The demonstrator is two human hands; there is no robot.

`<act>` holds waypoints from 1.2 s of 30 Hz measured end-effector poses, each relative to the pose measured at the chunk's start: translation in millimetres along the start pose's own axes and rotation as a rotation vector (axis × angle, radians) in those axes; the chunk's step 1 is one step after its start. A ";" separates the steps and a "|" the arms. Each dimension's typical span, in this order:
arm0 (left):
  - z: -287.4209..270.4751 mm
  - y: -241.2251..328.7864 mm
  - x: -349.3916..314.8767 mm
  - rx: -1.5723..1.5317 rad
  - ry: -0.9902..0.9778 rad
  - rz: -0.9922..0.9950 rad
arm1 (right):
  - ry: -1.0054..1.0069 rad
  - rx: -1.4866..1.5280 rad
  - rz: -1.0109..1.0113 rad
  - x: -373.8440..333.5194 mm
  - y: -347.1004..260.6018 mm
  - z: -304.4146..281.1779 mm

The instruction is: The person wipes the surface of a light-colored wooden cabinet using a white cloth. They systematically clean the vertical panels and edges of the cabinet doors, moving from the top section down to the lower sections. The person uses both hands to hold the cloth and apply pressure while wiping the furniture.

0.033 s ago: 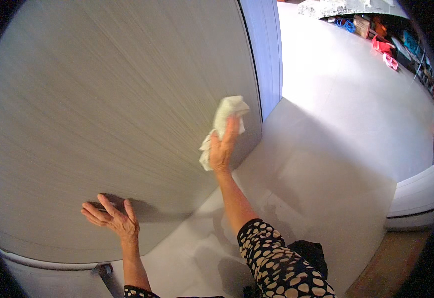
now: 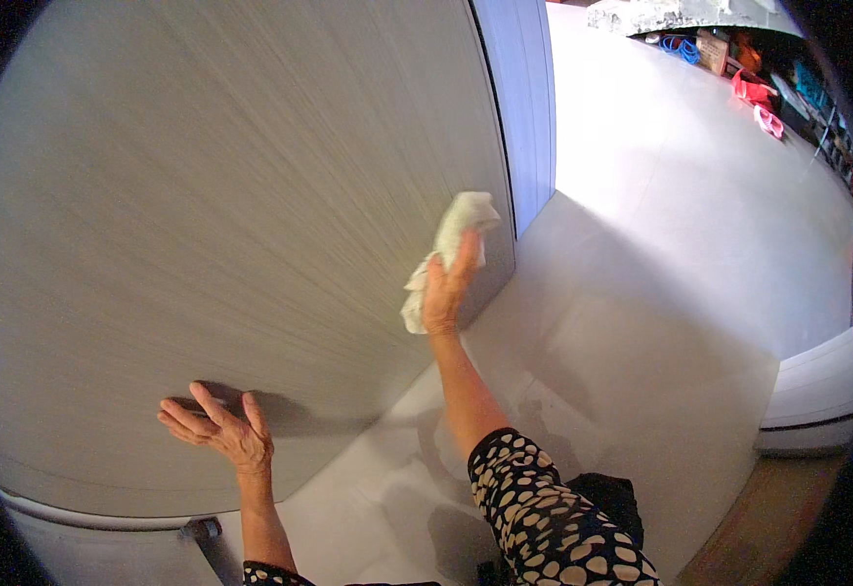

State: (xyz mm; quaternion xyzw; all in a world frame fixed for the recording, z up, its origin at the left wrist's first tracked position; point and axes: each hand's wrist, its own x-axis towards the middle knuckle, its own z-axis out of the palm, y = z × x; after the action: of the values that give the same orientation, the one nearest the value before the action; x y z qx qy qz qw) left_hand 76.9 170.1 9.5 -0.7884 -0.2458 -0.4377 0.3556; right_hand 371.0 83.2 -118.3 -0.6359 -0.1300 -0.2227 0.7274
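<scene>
A large grey door panel [image 2: 251, 215] with a fine streaked grain fills the left and middle of the view. My right hand [image 2: 450, 283] presses a crumpled white cloth [image 2: 464, 220] against it, low near its right edge; the hand is slightly blurred. To the lower left, my left hand [image 2: 226, 430] is spread at the panel with fingers apart, holding nothing. Its shadow falls on the panel beside it. Whether all its fingertips touch the surface I cannot tell.
A pale floor [image 2: 641, 264] stretches to the right, brightly lit at the far side. Beyond the panel's right edge stands a bluish-white frame [image 2: 522, 107]. Red and pink shoes [image 2: 767, 121] and assorted clutter lie at the far right. A dark bracket [image 2: 204, 528] sits at the lower left.
My right hand and the white cloth have slid slightly to the right across the panel. My left hand stays practically where it was.
</scene>
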 end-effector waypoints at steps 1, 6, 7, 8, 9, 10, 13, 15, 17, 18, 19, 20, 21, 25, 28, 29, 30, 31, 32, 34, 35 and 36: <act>-1.5 -2.3 0.6 -0.009 0.005 -0.007 | 0.013 0.029 0.092 1.9 15.4 -4.9; -5.4 -22.5 -6.1 0.033 0.005 0.013 | 0.147 0.351 0.466 -13.7 73.4 -18.1; -2.2 -14.0 -0.5 0.005 0.014 0.011 | 0.166 0.294 0.460 -5.4 120.5 -30.9; -4.5 -20.6 -5.0 0.030 0.002 0.016 | 0.187 0.368 0.614 -16.4 117.0 -28.0; -10.6 -27.3 -6.8 0.052 -0.010 0.017 | 0.207 0.437 0.765 -23.3 101.5 -30.2; -17.0 -33.7 -8.8 0.073 -0.021 0.018 | 0.229 0.502 0.917 -30.9 89.7 -31.9; -18.7 -34.4 1.5 0.053 -0.035 0.046 | 0.265 0.677 0.918 -25.8 96.3 -39.4; -17.5 -31.9 1.8 0.064 -0.041 0.041 | 0.262 0.717 0.895 -22.0 79.3 -34.6; -13.0 -28.9 -7.6 0.065 -0.042 0.023 | 0.221 0.730 0.824 -10.5 24.1 -30.2; -9.3 -25.6 -7.9 0.059 -0.039 0.023 | 0.182 0.662 0.688 -6.1 20.5 -25.6; -6.4 -22.8 -8.0 0.054 -0.035 0.023 | 0.143 0.594 0.552 -1.8 17.0 -20.9; -4.7 -18.1 -4.4 0.044 -0.033 0.019 | 0.104 0.518 0.413 5.4 10.4 -17.9; -4.0 -15.6 -3.1 0.035 -0.025 0.017 | 0.077 0.411 0.259 8.5 -6.3 -12.6; -10.5 -13.5 -3.1 0.021 -0.056 -0.015 | -0.036 0.004 -0.274 -12.9 -86.0 6.9; -11.7 -18.9 -4.6 -0.002 -0.040 0.002 | -0.240 0.017 -0.522 -36.3 -129.0 8.5; -12.6 -19.7 -4.7 -0.006 -0.037 0.009 | -0.258 -0.001 -0.566 -37.0 -130.0 7.4; -13.2 -20.5 -4.8 -0.009 -0.036 0.016 | -0.278 -0.018 -0.610 -37.2 -129.1 6.0; -13.6 -20.4 -4.5 -0.012 -0.034 0.017 | -0.256 -0.024 -0.601 -32.1 -122.3 5.2; -14.8 -18.3 -2.4 -0.016 -0.032 0.021 | -0.233 -0.031 -0.591 -19.2 -109.6 3.1; -12.4 -15.9 -4.3 -0.019 -0.028 0.020 | -0.161 -0.031 -0.533 0.4 -77.1 -2.0; -11.2 -16.1 -5.7 -0.017 -0.031 0.015 | -0.116 -0.026 -0.481 6.3 -60.9 -4.3; -10.5 -16.2 -7.1 -0.017 -0.034 0.009 | -0.097 -0.011 -0.302 8.8 -46.7 -6.5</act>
State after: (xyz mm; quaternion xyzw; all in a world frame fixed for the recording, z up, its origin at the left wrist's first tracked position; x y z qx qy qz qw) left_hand 56.6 171.6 12.8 -0.7997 -0.2445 -0.4247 0.3469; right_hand 355.1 71.1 -74.7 -0.6233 -0.2577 -0.2991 0.6750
